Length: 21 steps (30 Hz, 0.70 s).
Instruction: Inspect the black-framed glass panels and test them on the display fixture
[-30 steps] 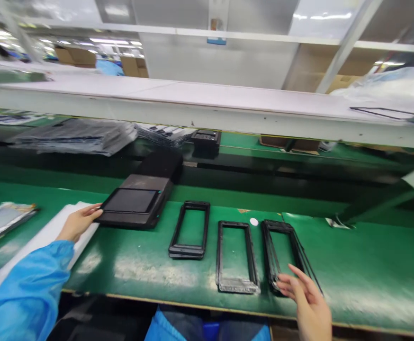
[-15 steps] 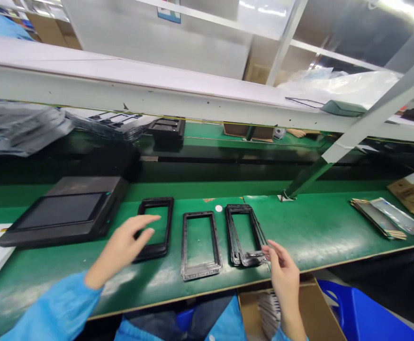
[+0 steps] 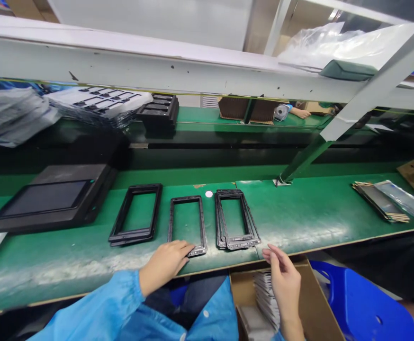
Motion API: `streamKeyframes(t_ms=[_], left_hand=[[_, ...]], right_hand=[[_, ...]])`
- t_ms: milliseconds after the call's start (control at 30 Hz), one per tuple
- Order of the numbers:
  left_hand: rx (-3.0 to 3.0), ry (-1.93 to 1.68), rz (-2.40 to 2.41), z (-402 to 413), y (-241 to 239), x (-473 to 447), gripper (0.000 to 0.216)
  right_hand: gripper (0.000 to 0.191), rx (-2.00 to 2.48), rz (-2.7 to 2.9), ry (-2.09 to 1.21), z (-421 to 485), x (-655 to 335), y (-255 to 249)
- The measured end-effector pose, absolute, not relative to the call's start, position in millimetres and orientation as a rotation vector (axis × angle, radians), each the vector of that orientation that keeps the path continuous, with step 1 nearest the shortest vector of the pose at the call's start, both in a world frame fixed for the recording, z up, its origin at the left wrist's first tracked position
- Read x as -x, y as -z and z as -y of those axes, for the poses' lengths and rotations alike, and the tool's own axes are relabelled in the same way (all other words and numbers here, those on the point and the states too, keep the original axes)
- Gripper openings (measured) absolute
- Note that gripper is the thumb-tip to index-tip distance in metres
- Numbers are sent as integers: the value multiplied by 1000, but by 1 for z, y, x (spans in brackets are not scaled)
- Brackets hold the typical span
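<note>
My left hand (image 3: 167,263) reaches the near edge of the middle black rectangular frame (image 3: 204,227), fingers over its near-left corner and thumb just below. The frame lies flat, its middle cut out. Beside it on the right is a stack of similar frames (image 3: 222,218), loosely piled and slightly fanned. My right hand (image 3: 283,277) hovers off that stack's near-right corner, fingers loosely curled, thumb apart, nothing visible in them. Further left lies another small stack of black frames (image 3: 155,208), squarer than the right one.
A dark box-like piece with a flat screen panel (image 3: 47,199) lies at left on the green bench (image 3: 299,208). Thin panels (image 3: 379,201) are at right. A slanting post (image 3: 302,158) rises behind. Below stand an open carton (image 3: 317,303) and blue stool (image 3: 370,303). Someone's hand (image 3: 301,112) shows far back.
My left hand has moved right, from over the left stack to the middle frame. My right hand has come away from the right stack, whose top frame now lies lower and flatter.
</note>
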State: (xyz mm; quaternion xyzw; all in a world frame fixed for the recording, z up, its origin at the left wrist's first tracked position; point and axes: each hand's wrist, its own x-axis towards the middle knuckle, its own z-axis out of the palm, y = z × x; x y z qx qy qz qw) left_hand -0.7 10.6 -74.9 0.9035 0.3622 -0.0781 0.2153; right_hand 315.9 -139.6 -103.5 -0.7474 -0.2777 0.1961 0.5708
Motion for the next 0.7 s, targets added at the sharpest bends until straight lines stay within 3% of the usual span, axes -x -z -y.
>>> streamKeyframes(t_ms=[300,533,700], left_hand=[[-2471,252,-1141,15,75,-8,60],[-2447,290,-1151,41,79,4,46],[-2405,300,-1031,36,40,19,38]], right_hand=[[24,1658,850,-472,134,-300,103],[20,1549,978,-448,130,-274,99],[37,1417,1324,-498,116,-244,92]])
